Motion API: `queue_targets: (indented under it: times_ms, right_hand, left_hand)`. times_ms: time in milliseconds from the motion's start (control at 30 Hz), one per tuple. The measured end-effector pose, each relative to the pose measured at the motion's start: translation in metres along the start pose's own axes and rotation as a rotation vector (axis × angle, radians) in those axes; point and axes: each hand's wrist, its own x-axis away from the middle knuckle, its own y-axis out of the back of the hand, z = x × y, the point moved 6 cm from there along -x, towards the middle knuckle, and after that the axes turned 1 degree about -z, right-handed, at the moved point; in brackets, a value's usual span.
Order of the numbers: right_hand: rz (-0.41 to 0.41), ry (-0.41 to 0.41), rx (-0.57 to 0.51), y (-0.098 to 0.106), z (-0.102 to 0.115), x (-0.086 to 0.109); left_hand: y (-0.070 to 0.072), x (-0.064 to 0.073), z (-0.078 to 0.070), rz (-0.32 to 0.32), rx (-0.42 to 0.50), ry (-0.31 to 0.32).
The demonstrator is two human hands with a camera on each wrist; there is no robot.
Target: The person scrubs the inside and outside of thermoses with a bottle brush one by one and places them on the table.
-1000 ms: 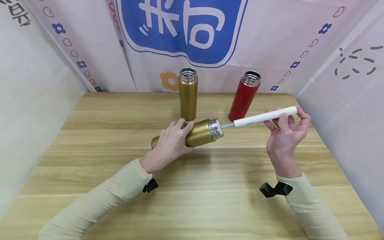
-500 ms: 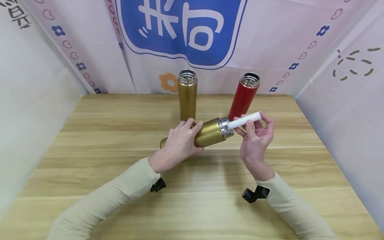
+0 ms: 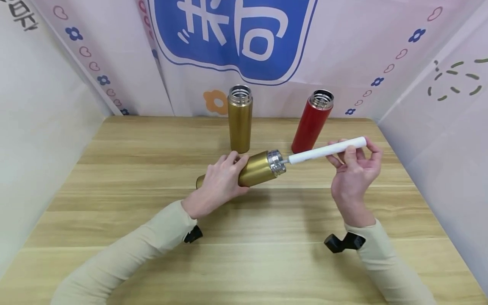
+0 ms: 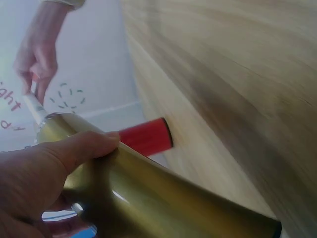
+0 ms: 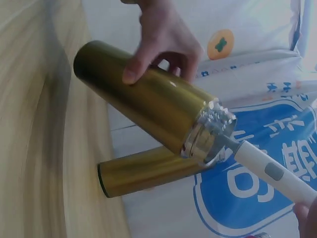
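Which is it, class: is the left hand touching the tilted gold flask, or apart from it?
Touching. The left wrist view shows the left hand with its thumb lying against the tilted gold flask, no gap between.

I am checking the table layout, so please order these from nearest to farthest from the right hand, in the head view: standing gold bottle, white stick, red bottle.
From the right hand:
1. White stick: held in it.
2. Red bottle: standing just beyond the stick.
3. Standing gold bottle: farther, to the left of the red one.
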Motion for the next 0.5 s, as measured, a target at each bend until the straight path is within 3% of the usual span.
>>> queue_targets:
  times_ms: [500]
  right_hand:
    - [-0.101,0.038,-0.037,0.012,0.032,-0.022]
  left_hand:
    - [0.012,0.008,0.005,-0.001,0.009,-0.013]
